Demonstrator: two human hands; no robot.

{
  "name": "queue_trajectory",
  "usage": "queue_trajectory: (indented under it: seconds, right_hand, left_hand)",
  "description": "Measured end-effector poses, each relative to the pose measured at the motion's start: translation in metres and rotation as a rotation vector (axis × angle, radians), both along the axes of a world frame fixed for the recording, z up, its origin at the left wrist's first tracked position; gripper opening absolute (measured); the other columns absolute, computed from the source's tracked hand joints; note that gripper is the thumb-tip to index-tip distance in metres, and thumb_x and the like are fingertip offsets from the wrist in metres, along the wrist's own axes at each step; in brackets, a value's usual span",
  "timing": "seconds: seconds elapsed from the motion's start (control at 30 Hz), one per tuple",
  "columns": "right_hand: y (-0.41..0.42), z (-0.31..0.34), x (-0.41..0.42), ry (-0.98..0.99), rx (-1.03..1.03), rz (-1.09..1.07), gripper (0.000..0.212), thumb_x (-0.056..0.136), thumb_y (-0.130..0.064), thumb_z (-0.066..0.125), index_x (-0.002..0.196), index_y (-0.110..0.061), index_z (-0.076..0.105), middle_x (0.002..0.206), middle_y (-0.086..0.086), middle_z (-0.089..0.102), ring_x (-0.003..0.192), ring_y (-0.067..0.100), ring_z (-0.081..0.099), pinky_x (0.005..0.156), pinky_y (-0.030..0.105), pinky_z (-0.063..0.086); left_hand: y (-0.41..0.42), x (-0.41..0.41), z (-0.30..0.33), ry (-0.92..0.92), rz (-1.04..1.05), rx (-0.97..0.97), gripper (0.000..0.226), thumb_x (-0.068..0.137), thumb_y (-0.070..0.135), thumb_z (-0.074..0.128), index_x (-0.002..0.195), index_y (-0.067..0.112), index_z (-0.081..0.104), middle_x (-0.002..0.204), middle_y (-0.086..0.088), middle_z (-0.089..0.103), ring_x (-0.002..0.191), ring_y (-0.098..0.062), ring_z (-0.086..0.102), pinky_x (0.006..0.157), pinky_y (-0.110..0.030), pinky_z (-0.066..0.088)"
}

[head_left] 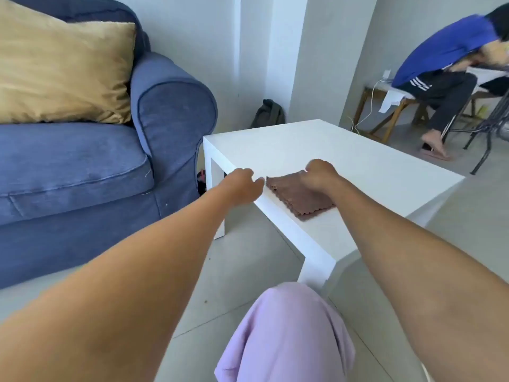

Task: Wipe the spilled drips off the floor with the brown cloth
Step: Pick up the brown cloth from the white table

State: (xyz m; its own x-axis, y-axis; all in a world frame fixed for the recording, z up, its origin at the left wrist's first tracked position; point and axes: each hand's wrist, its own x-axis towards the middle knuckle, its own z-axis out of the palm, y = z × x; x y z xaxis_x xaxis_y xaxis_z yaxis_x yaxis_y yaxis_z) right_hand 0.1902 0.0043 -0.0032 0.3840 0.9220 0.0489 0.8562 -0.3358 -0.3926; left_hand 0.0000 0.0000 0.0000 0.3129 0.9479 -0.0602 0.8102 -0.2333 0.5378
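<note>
A folded brown cloth (pixel 296 195) with scalloped edges lies flat near the front edge of a low white table (pixel 358 161). My right hand (pixel 321 175) rests on the cloth's far side with fingers curled down onto it. My left hand (pixel 242 186) is at the cloth's left corner, fingers pinched close together right beside that corner; whether they grip it I cannot tell. A few small dark specks (pixel 205 301) show on the grey tiled floor (pixel 239 271) below the table.
A blue sofa (pixel 82 166) with a tan cushion (pixel 60 70) stands at the left, close to the table. My knee in lilac fabric (pixel 286 334) is at the bottom. A person in a blue shirt (pixel 446 51) sits on a bench at the far right. A dark bag (pixel 268 114) leans on the wall.
</note>
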Motion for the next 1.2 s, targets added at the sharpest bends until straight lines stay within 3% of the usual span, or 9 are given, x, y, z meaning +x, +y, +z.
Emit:
queue_trajectory:
  seconds: [0.13,0.27,0.47,0.6,0.7,0.8,0.9,1.0,1.2]
  right_hand:
    - [-0.006,-0.006,0.025,0.071,-0.043,-0.117,0.047,0.092,-0.038,0.049,0.119,-0.001,0.057,0.128,0.018,0.059,0.119,0.037,0.054,0.093,0.034,0.045]
    - [0.000,-0.011,0.033,0.175,-0.008,-0.124,0.037,0.082,-0.033,0.063,0.106,-0.005,0.067,0.114,0.012,0.067,0.107,0.031,0.061,0.084,0.030,0.048]
    - [0.008,-0.019,0.035,0.433,0.100,-0.155,0.010,0.081,-0.009,0.059,0.077,-0.010,0.068,0.096,0.013,0.069,0.104,0.029,0.065,0.095,0.034,0.051]
    - [0.008,-0.013,0.026,0.572,0.170,-0.112,0.019,0.085,-0.008,0.056,0.071,-0.020,0.058,0.087,0.006,0.063,0.088,0.021,0.057,0.066,0.023,0.047]
    - [0.007,0.000,0.008,0.689,0.230,-0.071,0.011,0.087,-0.014,0.056,0.084,-0.023,0.058,0.093,0.007,0.063,0.080,0.022,0.057,0.059,0.023,0.043]
    - [0.010,0.012,-0.018,0.720,0.242,-0.018,0.016,0.087,-0.016,0.056,0.073,-0.025,0.055,0.092,0.008,0.064,0.072,0.021,0.059,0.066,0.028,0.047]
    - [0.014,0.023,-0.058,0.748,0.228,0.067,0.019,0.086,-0.015,0.057,0.071,-0.025,0.055,0.093,0.008,0.064,0.078,0.023,0.059,0.068,0.030,0.047]
    - [0.021,0.025,-0.109,0.780,0.205,0.142,0.021,0.086,-0.013,0.058,0.069,-0.025,0.055,0.096,0.006,0.063,0.083,0.023,0.058,0.069,0.029,0.046]
    - [0.041,-0.016,-0.230,0.883,0.076,0.293,0.021,0.084,-0.009,0.059,0.071,-0.024,0.056,0.098,0.004,0.064,0.091,0.020,0.058,0.089,0.038,0.052]
  left_hand:
    - [0.006,0.031,-0.001,0.002,0.040,-0.015,0.052,0.098,0.037,0.037,0.134,0.003,0.049,0.144,-0.012,0.045,0.126,-0.030,0.048,0.099,-0.035,0.041]
    - [0.023,0.048,-0.017,0.040,0.084,0.010,0.039,0.089,0.034,0.044,0.097,0.002,0.064,0.118,-0.020,0.060,0.108,-0.033,0.053,0.081,-0.036,0.045]
    - [0.034,0.055,-0.020,-0.069,0.193,-0.009,0.029,0.078,0.023,0.054,0.101,0.010,0.066,0.109,-0.007,0.061,0.116,-0.027,0.045,0.082,-0.031,0.045]
    - [0.029,0.051,-0.014,-0.257,0.230,-0.095,0.004,0.071,0.015,0.048,0.071,0.011,0.048,0.082,-0.007,0.052,0.079,-0.026,0.048,0.064,-0.028,0.041]
    - [0.027,0.037,-0.007,-0.412,0.287,-0.115,0.020,0.078,0.005,0.045,0.061,0.013,0.037,0.064,-0.003,0.041,0.056,-0.019,0.038,0.049,-0.024,0.031]
    - [0.026,0.009,0.000,-0.584,0.352,-0.097,0.006,0.080,0.004,0.050,0.075,0.008,0.050,0.077,-0.010,0.056,0.071,-0.026,0.059,0.069,-0.033,0.058]
    - [0.025,-0.037,0.005,-0.691,0.422,-0.091,0.006,0.079,0.003,0.055,0.082,0.009,0.057,0.087,-0.015,0.061,0.083,-0.031,0.065,0.089,-0.046,0.058]
    - [0.018,-0.091,0.014,-0.694,0.478,-0.051,0.022,0.082,0.001,0.056,0.065,0.014,0.050,0.087,-0.013,0.059,0.080,-0.027,0.061,0.088,-0.044,0.058]
    - [0.003,-0.209,-0.001,-0.687,0.645,-0.075,0.029,0.084,-0.001,0.059,0.066,0.017,0.047,0.069,-0.002,0.055,0.061,-0.010,0.056,0.070,-0.026,0.055]
